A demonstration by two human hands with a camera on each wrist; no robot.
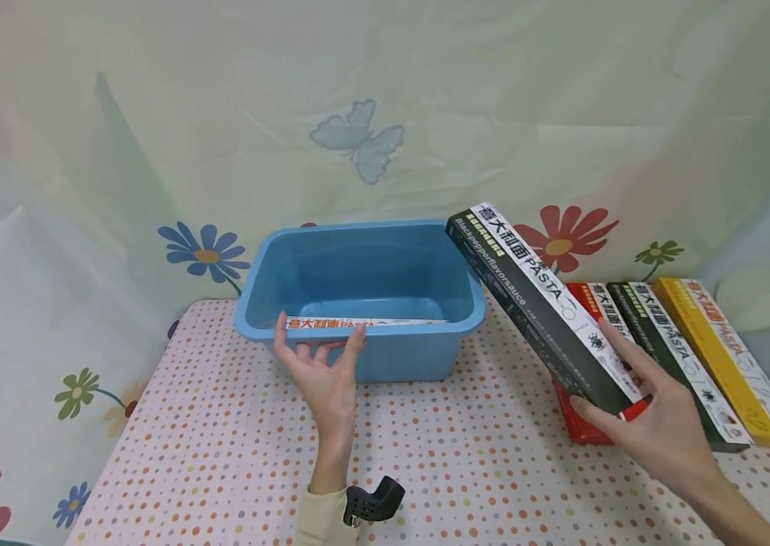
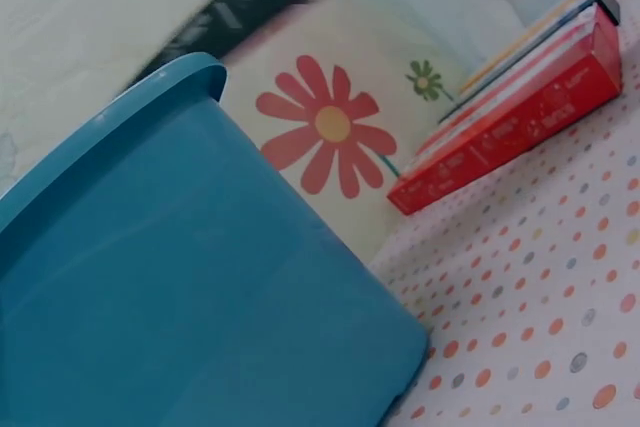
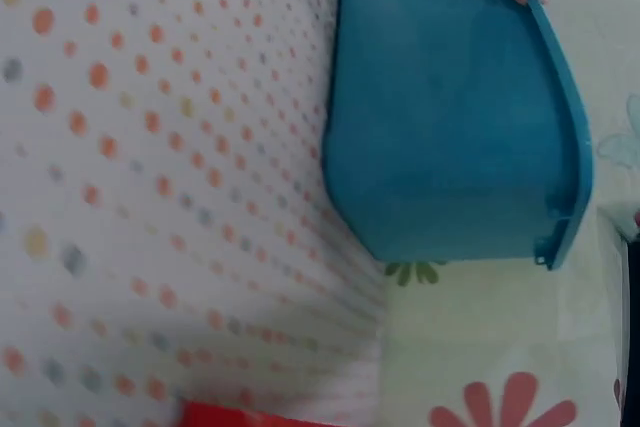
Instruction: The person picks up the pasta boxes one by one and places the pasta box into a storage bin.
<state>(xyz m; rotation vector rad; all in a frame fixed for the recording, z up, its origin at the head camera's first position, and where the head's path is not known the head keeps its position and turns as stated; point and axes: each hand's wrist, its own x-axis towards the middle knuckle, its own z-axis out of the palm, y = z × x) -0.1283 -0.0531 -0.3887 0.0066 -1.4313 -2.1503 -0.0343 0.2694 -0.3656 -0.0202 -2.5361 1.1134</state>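
Note:
My right hand grips the near end of a black pasta box labelled black pepper flavor sauce. The box is raised and slanted, its far end overlapping the right rim of a blue plastic bin in the head view. With my left hand I hold the bin's front rim, one finger and the thumb reaching over it, the other fingers tucked below the lip. Inside the bin, along its front wall, a pasta box with orange lettering shows its white edge; the rest is hidden.
To the right, a red pasta box, another black pasta box and a yellow pasta box lie side by side on the dotted tablecloth. A flowered curtain hangs behind. My left wrist wears a black device.

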